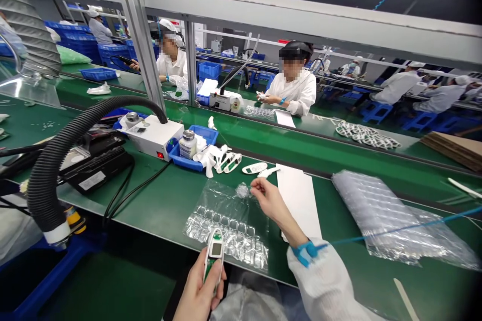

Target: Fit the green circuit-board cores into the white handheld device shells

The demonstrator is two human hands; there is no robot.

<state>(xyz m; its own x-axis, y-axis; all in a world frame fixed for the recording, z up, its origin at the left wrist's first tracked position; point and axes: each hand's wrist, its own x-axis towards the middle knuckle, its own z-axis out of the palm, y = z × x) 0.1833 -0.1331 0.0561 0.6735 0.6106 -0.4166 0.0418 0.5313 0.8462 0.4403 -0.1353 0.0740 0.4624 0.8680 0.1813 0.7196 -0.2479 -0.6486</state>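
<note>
In my left hand (205, 283), at the table's near edge, is a white device (216, 251) with a small grey screen and green board showing. My right hand (265, 198) reaches over the table with its fingers closed beside a crumpled clear plastic piece (242, 190); what its fingertips hold, if anything, is too small to make out. Between the hands lies a clear plastic bag (222, 198) and a sheet of small square clear covers (229, 235). Behind my right hand are a white oval casing (254, 168) and several white device parts (228, 160).
White paper sheets (299, 195) lie right of my right hand, with stacked clear plastic packaging (380, 210) beyond. A blue tray (194, 164) holds a bottle (187, 144). A white box (154, 135) and black hose (48, 160) stand left. A blue cord trails from my right wrist. People sit opposite.
</note>
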